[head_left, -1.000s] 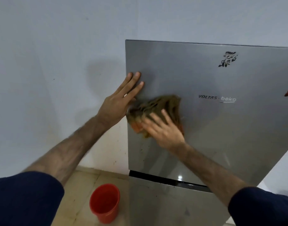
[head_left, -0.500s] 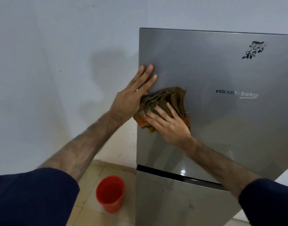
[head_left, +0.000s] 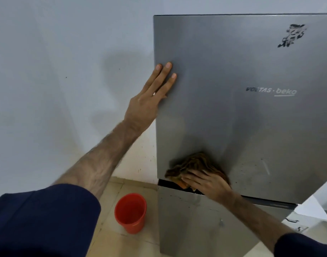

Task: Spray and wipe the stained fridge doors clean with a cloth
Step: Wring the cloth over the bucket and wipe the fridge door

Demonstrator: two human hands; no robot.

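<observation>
Red bucket on floor at 7 o'clock, contents unclear. Left hand flat, fingers straight on upper fridge door. Right hand presses cloth at door's bottom edge, fingers spread.

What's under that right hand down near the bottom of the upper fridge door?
A crumpled brown cloth, with an orange patch at its lower edge, lies under the right hand, pressed against the upper door. The door surface beneath the cloth is covered, so any stains there cannot be seen.

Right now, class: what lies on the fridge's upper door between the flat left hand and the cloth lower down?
In the head view, only bare grey upper door separates the left hand from the cloth; no stain shows there.
</observation>
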